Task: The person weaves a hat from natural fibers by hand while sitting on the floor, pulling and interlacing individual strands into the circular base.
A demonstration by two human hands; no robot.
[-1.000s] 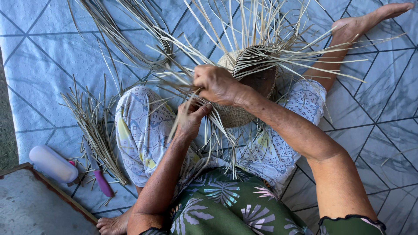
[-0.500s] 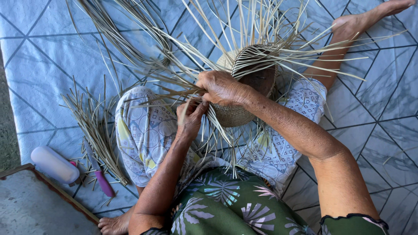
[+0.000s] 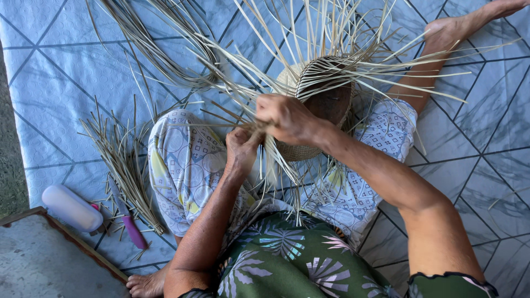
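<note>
Green leaf-print fabric covers your lap nearest the camera. Above it, your left hand pinches pale straw strands, and your right hand clenches the same strands just beside it. Beyond both, the half-woven straw basket rests between your knees on the tiled floor.

- There is one view only — a head-worn camera looking almost straight down from above the seated person's lap.
- It sits close: the forearms enter from the bottom edge, and the left hand and right hand meet near the middle of the frame.
- The half-woven basket lies just beyond the hands, on the knees.
- The upper part takes in the tiled floor — one bare foot reaches the top right corner.
</note>
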